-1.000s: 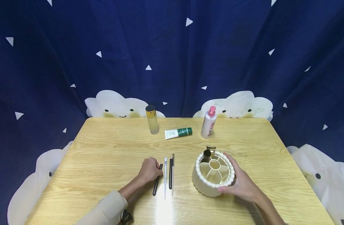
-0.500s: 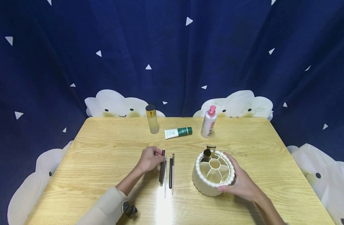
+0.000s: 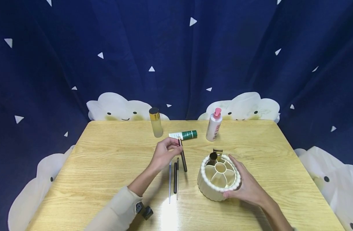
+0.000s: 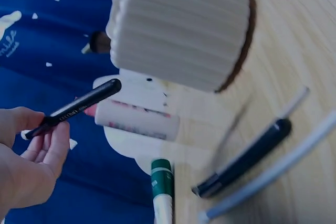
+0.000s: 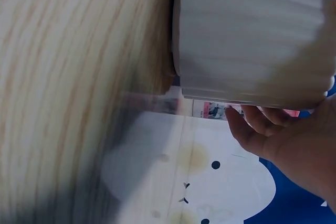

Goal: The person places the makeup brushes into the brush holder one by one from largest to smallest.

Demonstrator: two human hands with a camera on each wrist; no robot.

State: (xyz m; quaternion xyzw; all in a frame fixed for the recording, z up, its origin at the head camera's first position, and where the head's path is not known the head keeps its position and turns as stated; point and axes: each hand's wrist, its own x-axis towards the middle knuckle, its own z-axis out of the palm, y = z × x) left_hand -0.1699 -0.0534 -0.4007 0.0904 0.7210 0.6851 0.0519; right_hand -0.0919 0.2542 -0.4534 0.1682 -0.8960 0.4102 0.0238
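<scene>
My left hand (image 3: pixel 166 152) pinches a black makeup brush (image 3: pixel 183 160) near its upper end, raised off the table with its dark handle slanting down to the right. In the left wrist view, thumb and fingertips grip this brush (image 4: pixel 79 105). A cream ribbed brush holder (image 3: pixel 206 186), divided into compartments round a central ring, stands right of the left hand. Two makeup brushes (image 3: pixel 213 156) poke up from its back left part. My right hand (image 3: pixel 247 189) grips the holder's right side by the rim, thumb at the front; in the right wrist view its fingers lie along the ribbed wall (image 5: pixel 252 40).
Between the hands and the front edge lie a pale blue slim brush (image 3: pixel 170 186), a black brush (image 3: pixel 175 181) and a thin dark-tipped brush (image 3: pixel 177 183). Behind stand a gold-collared bottle (image 3: pixel 156 123) and a pink-topped pump bottle (image 3: pixel 214 126), with a green-and-white tube (image 3: pixel 189 135) between them.
My left hand has picked the black brush up from the left end of the row and carried it right and away, past the other brushes. The right hand stays on the holder.
</scene>
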